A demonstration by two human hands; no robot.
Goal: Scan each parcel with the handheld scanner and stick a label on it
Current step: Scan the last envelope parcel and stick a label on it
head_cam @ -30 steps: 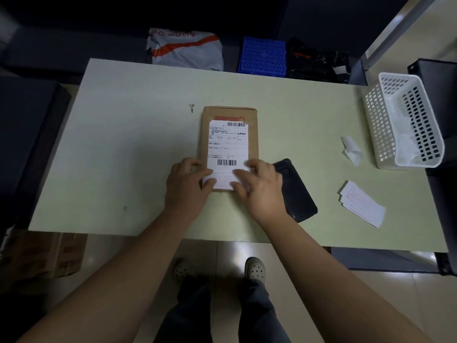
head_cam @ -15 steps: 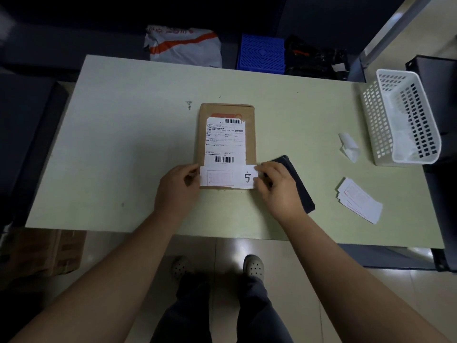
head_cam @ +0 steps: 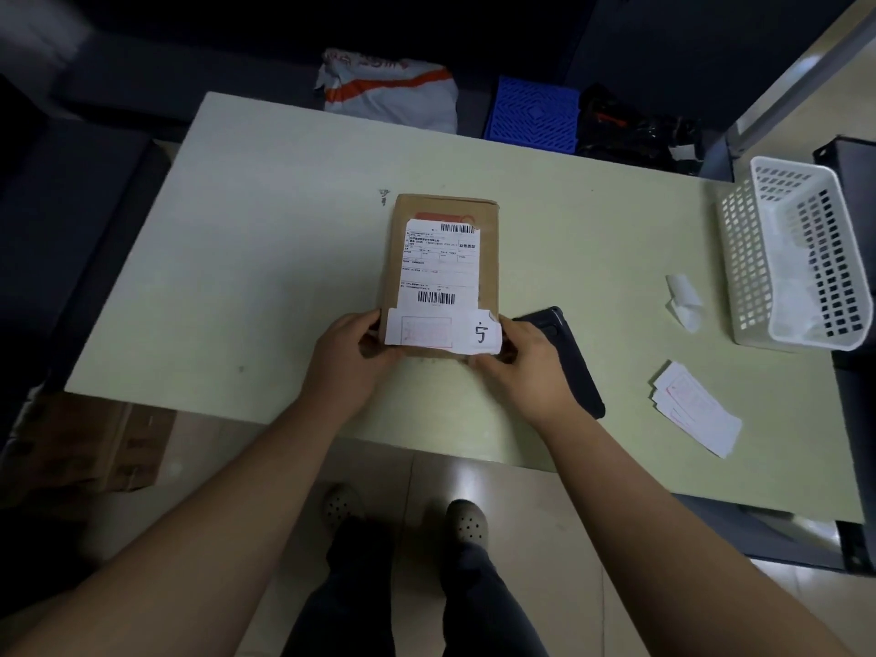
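Both hands have slid off the flat middle of the label (head_cam: 441, 331) out to its two ends since a second ago. Parcel (head_cam: 488, 277) is in the same spot.

Head view:
- Surface: pale green table (head_cam: 265, 258) in a dim room, tiled floor at its near side, dark furniture to the left and far.
- Count on the table: 1 cardboard parcel, 1 black scanner (head_cam: 580, 381), 1 white basket (head_cam: 758, 258), 1 loose stack of labels (head_cam: 694, 407), 1 curled paper scrap (head_cam: 682, 301).
- Shipping sheet (head_cam: 438, 263) on the parcel carries 2 barcodes.
- Beyond the far edge: 1 white-orange mailer bag (head_cam: 388, 94), 1 blue crate (head_cam: 533, 113), 1 black bag (head_cam: 635, 130).
- Floor, near left: 1 cardboard box (head_cam: 95, 448).
- Grip: left hand (head_cam: 348, 358) is curled round the parcel's near-left corner. Right hand (head_cam: 526, 367) pinches the label's right end, which curls past the parcel's right edge.
- Parcel lies mid-table with its long axis near-far. Label runs across its near end. Cannot tell if that end is off the table.
- Edges: parcel's near end is near the table's near edge and well apart from the left and far edges. Scanner is just right of the parcel, partly under the right hand. Basket is at the far-right edge, well apart from the parcel.
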